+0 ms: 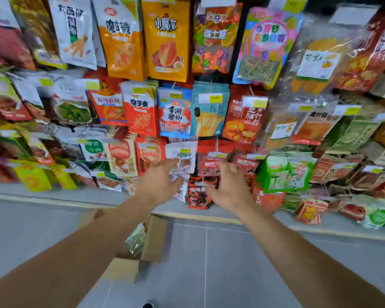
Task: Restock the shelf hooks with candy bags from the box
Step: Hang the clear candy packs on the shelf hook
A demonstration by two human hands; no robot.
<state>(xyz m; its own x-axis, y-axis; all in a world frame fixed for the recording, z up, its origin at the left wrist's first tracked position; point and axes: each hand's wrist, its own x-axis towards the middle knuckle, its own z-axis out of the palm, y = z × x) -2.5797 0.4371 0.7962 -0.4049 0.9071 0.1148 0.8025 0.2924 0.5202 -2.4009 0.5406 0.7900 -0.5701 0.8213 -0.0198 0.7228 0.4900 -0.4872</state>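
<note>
The left hand [159, 182] reaches to a white-and-clear bag [181, 160] hanging low on the display, fingers curled at its lower edge where the plastic bunches — it seems to pinch the bag, though motion blur hides the exact contact. The right hand [228, 187] lies just beside it, fingers loosely bent over a red-and-black bag [199, 194] hanging below the white one; whether it grips or only touches that bag cannot be told. Both bags hang in the bottom rows of a wall of snack packets [176, 112] on hooks with yellow price tags. Under the left forearm, on the grey tiled floor [231, 263], sits an open cardboard box [153, 238] — a greenish bag [137, 240] shows inside it.
</note>
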